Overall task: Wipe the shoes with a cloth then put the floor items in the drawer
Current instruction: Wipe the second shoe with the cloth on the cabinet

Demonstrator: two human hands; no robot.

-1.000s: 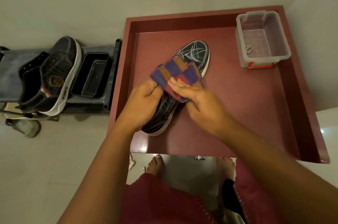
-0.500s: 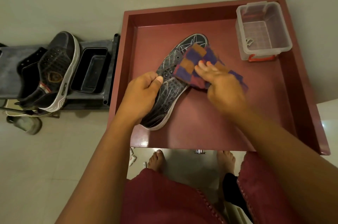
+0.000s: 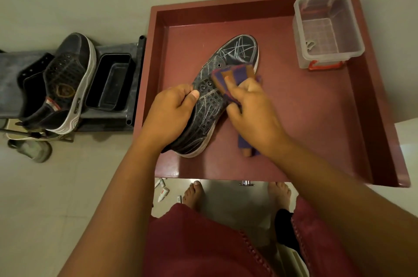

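Observation:
A black shoe (image 3: 228,64) with white line patterns and a white sole lies in the open maroon drawer (image 3: 316,141), toe pointing away. My left hand (image 3: 169,111) grips its heel end, thumb on the upper. My right hand (image 3: 251,109) holds a purple-and-orange checked cloth (image 3: 235,75) against the shoe's right side; a corner of the cloth hangs out below my wrist. A second black shoe (image 3: 65,82) with a white sole lies on a grey rack to the left.
A clear plastic box (image 3: 328,30) with an orange latch stands in the drawer's far right corner. A black tray (image 3: 110,82) sits on the grey rack (image 3: 13,86). Small white tubes (image 3: 162,190) lie on the floor by my bare feet (image 3: 192,195). A slipper (image 3: 34,150) lies at far left.
My right hand has drawn the cloth back from the toe area toward the shoe's middle and right side. My left hand keeps its hold on the heel.

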